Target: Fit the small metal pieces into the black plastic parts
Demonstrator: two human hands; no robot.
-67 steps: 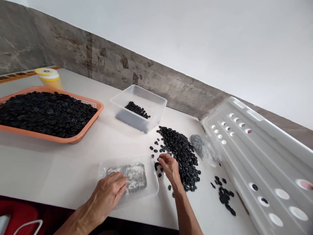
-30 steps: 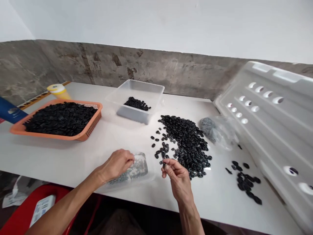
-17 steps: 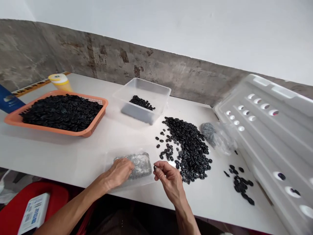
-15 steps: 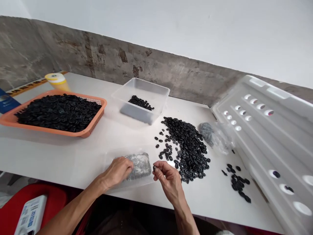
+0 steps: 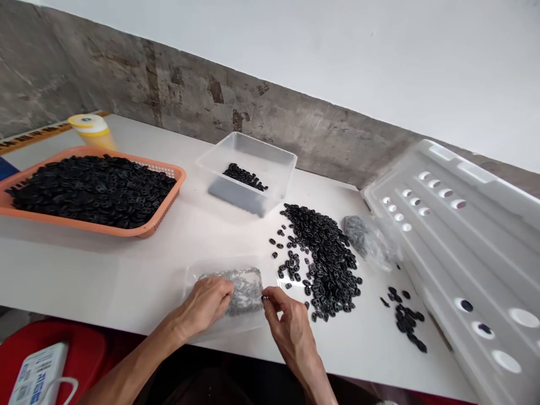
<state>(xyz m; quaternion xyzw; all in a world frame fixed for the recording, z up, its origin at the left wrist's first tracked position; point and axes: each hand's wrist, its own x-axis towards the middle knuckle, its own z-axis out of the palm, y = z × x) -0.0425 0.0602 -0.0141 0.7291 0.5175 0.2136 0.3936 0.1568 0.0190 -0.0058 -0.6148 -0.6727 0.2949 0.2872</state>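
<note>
My right hand [image 5: 290, 322] pinches a small black oval piece [image 5: 264, 298] between thumb and forefinger, beside the right end of a shallow clear tray [image 5: 190, 273]. Inside that tray lies a thin layer of tiny silvery metal parts [image 5: 247, 289], too small to name. Over the tray's left part is my left hand [image 5: 208, 306], its fingers curled and closed; whatever they hold is hidden. A large heap of black oval pieces with two holes [image 5: 324, 256] spreads on the table just beyond my right hand, with a few scattered at its left side.
An orange basket [image 5: 145, 229] full of black pieces stands at left, a yellow-topped container [image 5: 91, 132] behind it. A clear bin [image 5: 276, 169] holds more pieces. To the right are a plastic bag of grey parts [image 5: 358, 233], a small black cluster [image 5: 407, 318] and a leaning white perforated panel [image 5: 447, 253].
The view has shifted slightly. My right hand has turned a little and come closer to the tray's edge, still pinching the black piece. My left hand stays curled over the tray.
</note>
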